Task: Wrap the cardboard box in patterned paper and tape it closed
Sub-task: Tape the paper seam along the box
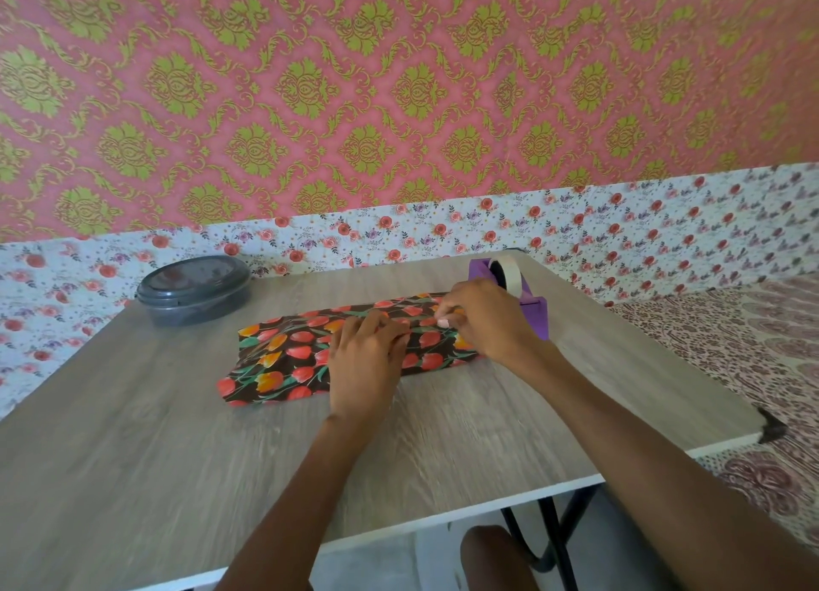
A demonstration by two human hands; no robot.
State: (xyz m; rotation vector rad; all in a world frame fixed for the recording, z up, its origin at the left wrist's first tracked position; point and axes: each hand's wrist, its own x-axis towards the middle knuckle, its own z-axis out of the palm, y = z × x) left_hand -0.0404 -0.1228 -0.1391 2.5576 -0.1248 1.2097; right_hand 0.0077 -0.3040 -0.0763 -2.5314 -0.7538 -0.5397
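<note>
A flat box wrapped in dark paper with red and orange tulips (283, 355) lies on the wooden table (177, 435), its cardboard fully hidden. My left hand (365, 360) lies flat on top of the paper, pressing it down near the middle. Over the box's right part, my right hand (483, 320) has its fingers pinched together on the paper seam; a small pale bit, possibly tape, shows at its fingertips. A purple tape dispenser (527, 302) with a roll of pale tape stands just behind my right hand.
A grey round lidded container (195, 289) sits at the table's back left. The table's right edge ends in a black corner cap (771, 426). Floral fabric surrounds the table, and black table legs (554, 533) show below the front edge.
</note>
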